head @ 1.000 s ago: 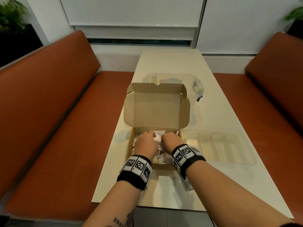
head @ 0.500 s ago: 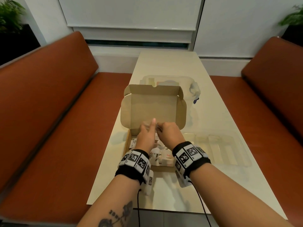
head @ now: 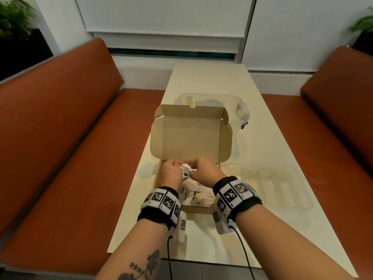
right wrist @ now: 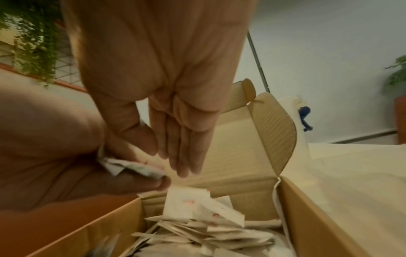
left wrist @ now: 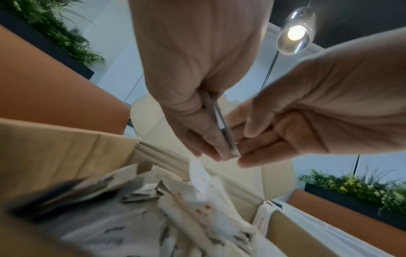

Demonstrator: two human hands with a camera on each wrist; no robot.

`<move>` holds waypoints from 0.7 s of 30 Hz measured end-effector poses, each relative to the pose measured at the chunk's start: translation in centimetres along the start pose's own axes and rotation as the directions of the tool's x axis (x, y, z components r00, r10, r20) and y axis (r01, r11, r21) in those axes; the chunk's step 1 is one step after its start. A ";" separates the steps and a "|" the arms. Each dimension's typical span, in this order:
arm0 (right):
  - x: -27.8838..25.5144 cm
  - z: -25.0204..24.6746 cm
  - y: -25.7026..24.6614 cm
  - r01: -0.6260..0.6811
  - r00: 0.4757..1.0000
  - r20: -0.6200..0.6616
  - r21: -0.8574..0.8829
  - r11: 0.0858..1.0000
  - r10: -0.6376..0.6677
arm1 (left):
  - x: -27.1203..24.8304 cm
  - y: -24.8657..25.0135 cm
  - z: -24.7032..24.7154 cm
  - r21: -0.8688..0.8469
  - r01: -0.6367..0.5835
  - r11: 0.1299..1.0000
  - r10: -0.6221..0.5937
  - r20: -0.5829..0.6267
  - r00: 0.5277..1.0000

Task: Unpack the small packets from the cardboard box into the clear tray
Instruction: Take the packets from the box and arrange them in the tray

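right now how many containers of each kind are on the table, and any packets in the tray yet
cardboard box: 1
clear tray: 1
clear lidded tub: 1
total: 3 containers
packets in the tray: 0; the left hand holds one packet over the box

Dim warm light; pendant lamp (left wrist: pixel 294 33) flares overhead (left wrist view); wrist pictures motion-blurred, edges warped.
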State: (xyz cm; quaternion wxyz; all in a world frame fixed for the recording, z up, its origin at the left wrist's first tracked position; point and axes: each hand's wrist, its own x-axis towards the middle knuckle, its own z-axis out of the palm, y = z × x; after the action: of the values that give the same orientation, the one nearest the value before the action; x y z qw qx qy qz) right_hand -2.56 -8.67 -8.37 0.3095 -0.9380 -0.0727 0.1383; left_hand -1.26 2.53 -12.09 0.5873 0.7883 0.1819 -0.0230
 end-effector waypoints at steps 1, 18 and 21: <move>0.2 -0.1 0.3 -0.036 0.999 -0.012 -0.032 0.999 0.035 | 0.0 -0.2 -0.1 0.012 0.007 1.000 -0.007 -0.010 1.000; 0.5 4.1 2.4 0.096 0.953 0.290 -0.554 0.827 0.084 | 0.6 -1.3 -1.0 -0.157 0.042 0.987 -0.047 -0.024 0.999; 0.8 4.2 2.0 0.073 0.962 0.260 -0.531 0.844 0.081 | 0.4 -1.4 -1.0 -0.152 0.056 0.987 -0.057 -0.005 0.998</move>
State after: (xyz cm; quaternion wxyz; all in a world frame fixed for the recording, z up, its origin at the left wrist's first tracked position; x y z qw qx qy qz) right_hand -2.97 -7.79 -12.98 0.0219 -0.9590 -0.1481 0.2406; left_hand -1.54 3.92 -13.17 0.6438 0.7360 0.2082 -0.0220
